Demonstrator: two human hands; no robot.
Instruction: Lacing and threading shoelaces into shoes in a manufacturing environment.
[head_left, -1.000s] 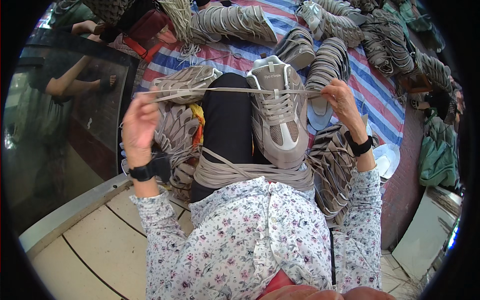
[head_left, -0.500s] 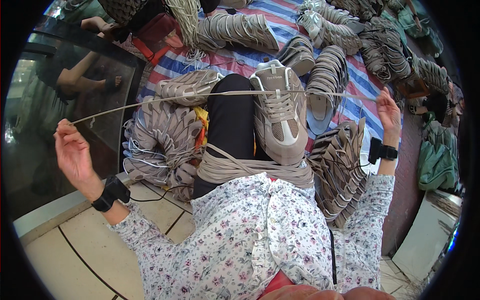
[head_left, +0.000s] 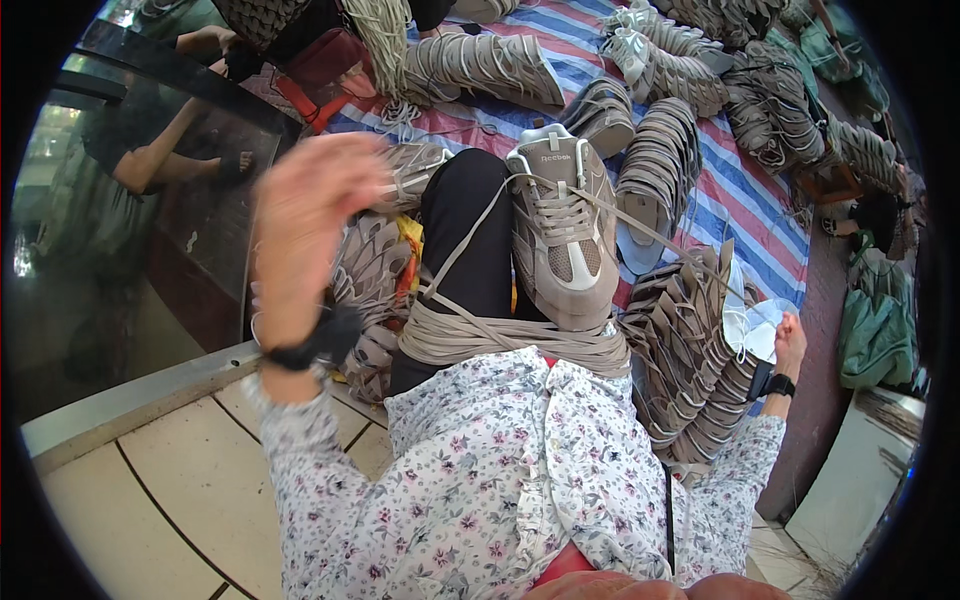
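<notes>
A taupe and white sneaker [head_left: 570, 272] rests between my thighs, its toe toward me and white-edged collar away. Its flat beige shoelace [head_left: 474, 232] trails loose from the upper eyelets over my dark left trouser leg. On the other side the lace runs right, across stacked shoe pieces, toward my right hand [head_left: 790, 343]. That hand is closed, pinching the lace, low at the right. My left hand [head_left: 310, 200] is raised left of my knee, smeared by motion, so its fingers are unclear. A bundle of beige laces [head_left: 500, 340] lies across my lap.
Nested shoe uppers [head_left: 680, 350] stand to my right, with more [head_left: 365, 270] at my left. Other shoe rows [head_left: 655, 165] lie on a striped sheet [head_left: 745, 215]. A dark glass panel [head_left: 130, 240] borders the left. Another person's arm [head_left: 205, 42] shows at the top left.
The lace, stretched between both hands before, now hangs slack on the left. My left hand has swung inward and up, apart from that end. My right hand has dropped lower, drawing its side downward.
</notes>
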